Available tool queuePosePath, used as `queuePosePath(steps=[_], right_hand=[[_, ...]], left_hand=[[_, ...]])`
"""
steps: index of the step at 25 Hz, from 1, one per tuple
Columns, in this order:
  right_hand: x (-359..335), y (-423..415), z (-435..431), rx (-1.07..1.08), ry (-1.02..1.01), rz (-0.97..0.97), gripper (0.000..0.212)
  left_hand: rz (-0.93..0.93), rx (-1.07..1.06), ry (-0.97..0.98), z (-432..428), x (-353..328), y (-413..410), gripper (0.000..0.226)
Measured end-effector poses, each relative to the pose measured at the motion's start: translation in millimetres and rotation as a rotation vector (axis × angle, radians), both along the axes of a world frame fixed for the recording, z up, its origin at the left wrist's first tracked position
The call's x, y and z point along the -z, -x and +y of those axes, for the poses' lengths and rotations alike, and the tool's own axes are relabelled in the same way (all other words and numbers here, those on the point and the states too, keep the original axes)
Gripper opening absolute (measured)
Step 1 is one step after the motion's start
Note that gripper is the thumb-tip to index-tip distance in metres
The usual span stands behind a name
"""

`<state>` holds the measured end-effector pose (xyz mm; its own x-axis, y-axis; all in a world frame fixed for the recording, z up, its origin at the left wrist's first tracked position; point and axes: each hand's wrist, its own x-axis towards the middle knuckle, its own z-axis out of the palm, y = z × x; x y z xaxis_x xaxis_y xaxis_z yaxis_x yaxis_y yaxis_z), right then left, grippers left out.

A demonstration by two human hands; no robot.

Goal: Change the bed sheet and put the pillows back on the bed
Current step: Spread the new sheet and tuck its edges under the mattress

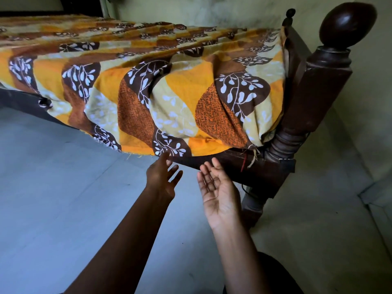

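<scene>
Head camera looked down at one corner of a wooden bed. The bed sheet point(169, 85), printed in orange, yellow and brown with white leaf sprigs, lay spread over the mattress. It hung down the near side in loose folds, and its hem ended just above the dark side rail point(233, 164). At the right end the sheet was bunched against the carved bed post point(318, 85), which carried a large round knob point(347, 24) on top. A frayed pale string and a red cord point(252, 160) hung over the rail near that post.

The left hand point(163, 179) was stretched toward the hem with its back to the camera and its fingers straight and spread apart. It held nothing. Its longest fingertip reached the lower edge of the sheet, but I could not tell if it really touched the cloth.

The right hand point(218, 194) was just beside the left one, a little lower. Its palm was turned up and its fingers were straight and close together, also holding nothing. It was in front of the rail and apart from the sheet.

A dark cloth point(19, 100) showed under the sheet at the left edge. Below everything was a smooth grey floor point(63, 187), and behind the bed a pale greenish wall point(212, 11).
</scene>
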<state>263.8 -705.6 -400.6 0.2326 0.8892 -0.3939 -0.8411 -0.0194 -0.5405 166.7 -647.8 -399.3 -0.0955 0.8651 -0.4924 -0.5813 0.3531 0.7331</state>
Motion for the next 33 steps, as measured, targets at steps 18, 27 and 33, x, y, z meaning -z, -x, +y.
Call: queuePosePath(steps=[18,27,33], right_hand=[[42.0,39.2,67.9,0.022,0.15,-0.561,0.025],[32.3,23.8,53.4,0.1,0.146,-0.566,0.021],[3.0,13.2,23.8,0.122,-0.075,-0.034,0.016]], left_hand=[[0.384,-0.452,0.024,21.4,31.3,14.5,0.035],[-0.175,0.111,-0.146,18.9,-50.4,5.3,0.075],[-0.31,0.17,-0.134,26.1,-70.6,12.7,0.104]])
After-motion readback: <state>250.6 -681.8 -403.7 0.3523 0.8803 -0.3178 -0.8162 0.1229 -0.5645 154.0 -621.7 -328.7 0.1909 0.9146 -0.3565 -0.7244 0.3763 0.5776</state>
